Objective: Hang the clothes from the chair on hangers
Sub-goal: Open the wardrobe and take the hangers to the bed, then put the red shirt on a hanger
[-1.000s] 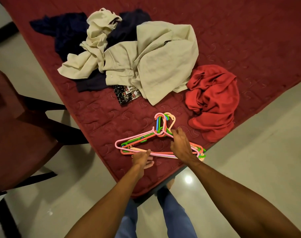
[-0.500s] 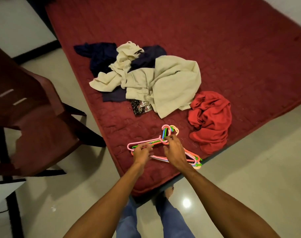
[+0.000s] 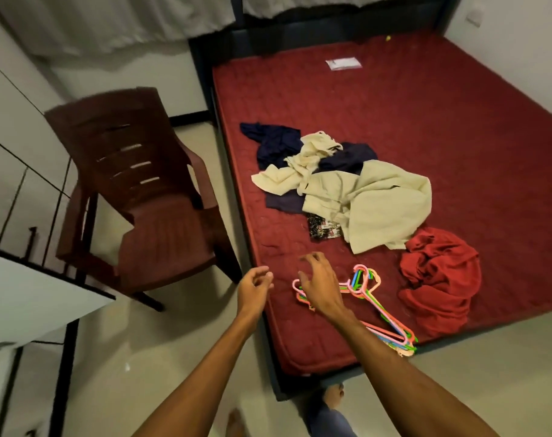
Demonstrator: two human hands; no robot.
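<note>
A bundle of coloured plastic hangers point(image 3: 367, 287) lies near the front corner of the dark red mattress point(image 3: 426, 121). Behind it sits a heap of clothes: a cream garment point(image 3: 378, 200), a navy garment point(image 3: 276, 143), a patterned piece point(image 3: 322, 230), and a crumpled red garment point(image 3: 438, 279) to the right. My right hand point(image 3: 320, 283) hovers over the left end of the hangers with fingers spread, holding nothing. My left hand point(image 3: 254, 287) floats left of the mattress edge, fingers loosely curled and empty. The brown plastic chair point(image 3: 148, 209) on the left has a bare seat.
A white table point(image 3: 32, 294) with black legs stands at the lower left, in front of white cupboard doors. The bed's dark frame runs along the mattress edge. Glossy pale floor tiles lie between chair and bed. My feet are near the bed's corner.
Both hands have let go of the hangers and lifted off to the left. The camera has tilted up and left, bringing the whole chair and more of the bed into view.
</note>
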